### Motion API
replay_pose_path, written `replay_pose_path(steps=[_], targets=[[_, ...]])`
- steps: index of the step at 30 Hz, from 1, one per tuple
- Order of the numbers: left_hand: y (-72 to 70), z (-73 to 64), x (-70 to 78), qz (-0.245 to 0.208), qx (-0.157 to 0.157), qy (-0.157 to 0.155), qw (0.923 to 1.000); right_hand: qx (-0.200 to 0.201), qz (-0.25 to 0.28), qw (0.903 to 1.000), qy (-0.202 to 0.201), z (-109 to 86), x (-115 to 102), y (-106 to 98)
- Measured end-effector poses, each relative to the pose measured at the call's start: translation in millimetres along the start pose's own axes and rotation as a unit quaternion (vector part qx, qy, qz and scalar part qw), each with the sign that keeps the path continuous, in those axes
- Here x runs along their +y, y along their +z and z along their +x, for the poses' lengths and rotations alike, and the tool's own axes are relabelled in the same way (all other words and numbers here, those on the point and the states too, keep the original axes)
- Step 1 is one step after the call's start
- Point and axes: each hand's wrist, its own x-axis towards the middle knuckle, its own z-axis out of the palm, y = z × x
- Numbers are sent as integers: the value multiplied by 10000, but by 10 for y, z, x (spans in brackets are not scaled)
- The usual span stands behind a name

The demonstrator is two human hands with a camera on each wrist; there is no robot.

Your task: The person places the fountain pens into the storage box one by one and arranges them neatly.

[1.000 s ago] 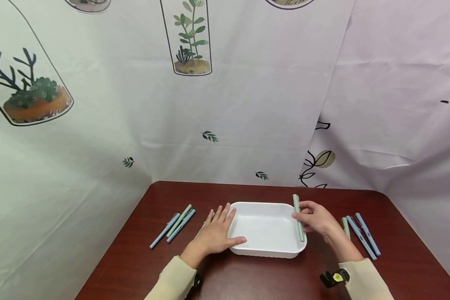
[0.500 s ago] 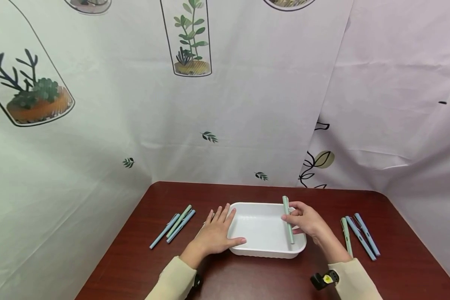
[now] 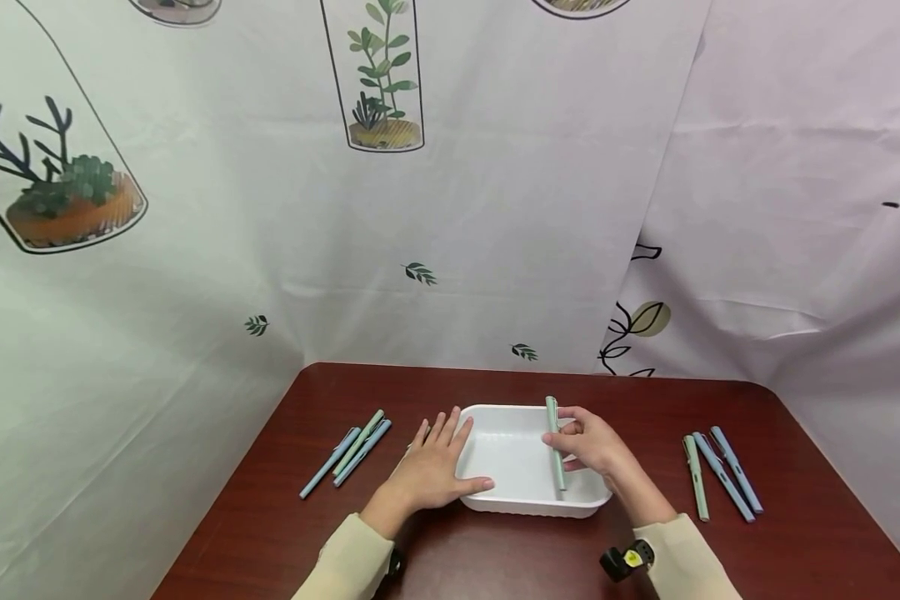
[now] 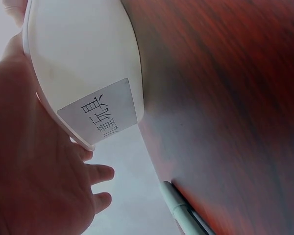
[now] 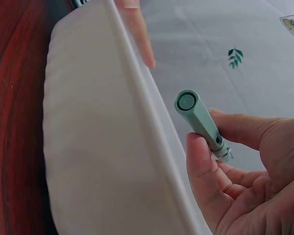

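Pen (image 5: 199,117) pinched by right hand (image 3: 588,443) over tray (image 3: 512,467) touched by spread left hand (image 3: 429,472): risks slipping and clattering down from too loose a hold.

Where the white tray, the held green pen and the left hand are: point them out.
White tray (image 3: 512,460), head view: bare inner floor.
Held green pen (image 5: 202,121), right wrist view: side of the barrel.
Left hand (image 3: 429,468), head view: back of the hand.

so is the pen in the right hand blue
No, the right wrist view shows the right hand pinching a pale green pen.
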Motion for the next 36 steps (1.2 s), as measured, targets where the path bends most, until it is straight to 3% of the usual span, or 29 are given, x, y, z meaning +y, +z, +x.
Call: replay_pose_path(steps=[24, 36], targets=[[-19, 20, 17, -36, -4, -31, 10000, -10, 241, 9997, 79, 84, 20, 365], [-4, -1, 14, -59, -16, -49, 10000, -147, 13, 9996, 249, 162, 37, 623]])
